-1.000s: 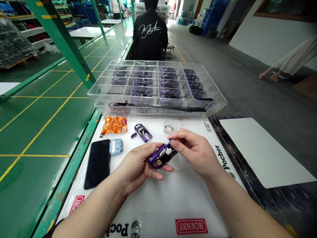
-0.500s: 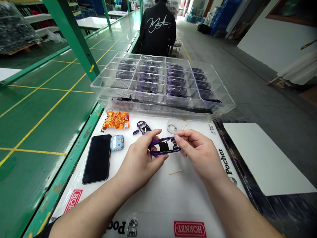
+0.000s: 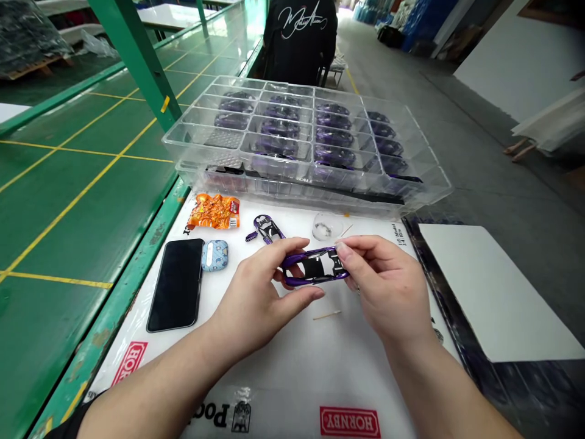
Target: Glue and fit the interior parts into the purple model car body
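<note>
A purple model car body (image 3: 315,267) with black and white areas lies lengthwise between my two hands above the white mat. My left hand (image 3: 262,289) holds its left end, fingers behind and thumb along the near side. At its right end, my right hand (image 3: 388,280) pinches the edge between thumb and fingers. Behind my left hand, a second purple and black car part (image 3: 268,228) rests on the mat with a small purple piece (image 3: 251,236) beside it. A round clear dish (image 3: 326,226) stands behind the held body. A thin cotton swab (image 3: 327,315) lies nearer to me.
Stacked clear trays (image 3: 292,189) with purple car bodies stand at the back. On the left are a phone (image 3: 176,285), a blue patterned case (image 3: 214,255) and an orange packet (image 3: 214,211). A white board (image 3: 498,292) lies at the right. A person in black (image 3: 299,46) sits beyond the trays.
The view has tilted down and shifted slightly. Both hands still hold the car body, which sits a little further right in the picture, with nearly the same grip.
</note>
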{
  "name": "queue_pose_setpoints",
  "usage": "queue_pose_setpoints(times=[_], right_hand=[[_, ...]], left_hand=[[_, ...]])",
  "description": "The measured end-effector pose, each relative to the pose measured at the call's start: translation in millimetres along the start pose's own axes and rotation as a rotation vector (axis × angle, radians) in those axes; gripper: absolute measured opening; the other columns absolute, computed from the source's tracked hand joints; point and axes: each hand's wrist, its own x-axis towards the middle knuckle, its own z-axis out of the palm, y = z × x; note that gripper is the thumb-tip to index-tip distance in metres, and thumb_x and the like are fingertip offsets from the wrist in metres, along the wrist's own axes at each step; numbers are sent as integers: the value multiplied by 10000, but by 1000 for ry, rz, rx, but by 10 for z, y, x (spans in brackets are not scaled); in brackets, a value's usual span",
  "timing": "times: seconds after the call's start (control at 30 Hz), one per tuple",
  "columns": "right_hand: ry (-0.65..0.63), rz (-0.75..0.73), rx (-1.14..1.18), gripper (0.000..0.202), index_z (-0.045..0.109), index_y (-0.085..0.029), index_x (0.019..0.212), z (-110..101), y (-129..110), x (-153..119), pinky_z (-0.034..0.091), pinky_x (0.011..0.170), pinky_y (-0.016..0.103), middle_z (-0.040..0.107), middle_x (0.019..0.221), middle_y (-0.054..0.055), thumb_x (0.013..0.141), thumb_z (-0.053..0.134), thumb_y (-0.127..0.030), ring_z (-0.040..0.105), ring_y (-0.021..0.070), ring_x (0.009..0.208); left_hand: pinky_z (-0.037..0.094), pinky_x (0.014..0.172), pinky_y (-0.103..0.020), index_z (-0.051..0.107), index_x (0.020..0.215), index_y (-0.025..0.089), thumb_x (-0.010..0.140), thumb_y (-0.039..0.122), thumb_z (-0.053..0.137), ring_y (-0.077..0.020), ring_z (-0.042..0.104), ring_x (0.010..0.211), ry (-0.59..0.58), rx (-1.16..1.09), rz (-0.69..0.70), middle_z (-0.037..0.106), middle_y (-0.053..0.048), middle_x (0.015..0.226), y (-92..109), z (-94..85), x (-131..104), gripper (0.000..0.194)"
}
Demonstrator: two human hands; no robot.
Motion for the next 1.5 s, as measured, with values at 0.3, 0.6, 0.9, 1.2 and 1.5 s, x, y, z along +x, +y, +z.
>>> queue_pose_setpoints(times=[0.3,0.6,0.9,1.2,1.5], right_hand=[[-20,81,79,376,873,-231,1127,23,-5,-28,442,531,255,733,820,4,1007,965,-575,549,102,597],[-97,-81,-7,350,935,-275,1174,-8,-115,-4,517,657,313,654,745,2,1074,872,-605,578,150,675],[-88,-203,-96,205,959,-312,1104,-61,-149,25,581,742,334,780,982,52,1079,883,-500,698,184,845],[-213,-375,-114,253,894,-369,1304,-126,-48,10,615,1041,437,676,1268,85,1069,919,-460,707,257,1193],[-206,-515,-128,261,848,-364,1287,-92,-73,-12,606,1033,379,690,1246,40,1048,949,-336,714,205,1160]], left_hand=[[677,938,-423,799,1484,238,942,307,989,-247,824,1001,-34,-32,-107,871,-85,1267,49,-4,0,579],[644,685,-288,735,1397,150,956,543,1028,-190,815,808,-173,-684,-487,873,-127,1136,22,-47,69,660],[703,806,-299,837,1411,167,1035,628,948,-227,876,976,-346,-775,-505,876,-162,1233,29,-16,23,605],[712,856,-313,948,1204,166,1021,588,971,-264,893,1064,-400,-883,-559,889,-183,1264,19,-4,-4,460],[697,895,-318,933,1286,182,994,511,1017,-274,886,1099,-419,-862,-506,895,-167,1207,12,-3,-12,448]])
